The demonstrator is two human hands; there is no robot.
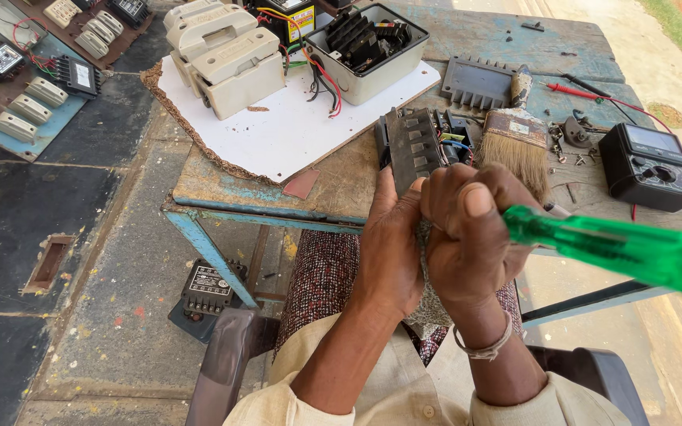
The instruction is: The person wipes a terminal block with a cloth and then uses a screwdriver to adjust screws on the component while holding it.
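My right hand [471, 237] is closed around a screwdriver with a clear green handle [625, 251] that sticks out to the right. My left hand [392, 244] presses against it from the left, holding a small grey object between both hands; most of that object is hidden. Just beyond my hands, a black electrical module [420, 146] with ribbed face and coloured wires stands on the worn wooden table [341, 189]. A paintbrush [517, 134] lies beside the module.
A black multimeter [647, 166] with red probe leads sits at the right. A white board [294, 126] carries beige switch housings [226, 55] and an open grey box [369, 47]. Another black module [211, 288] lies on the floor under the table. Panels with meters lie at far left.
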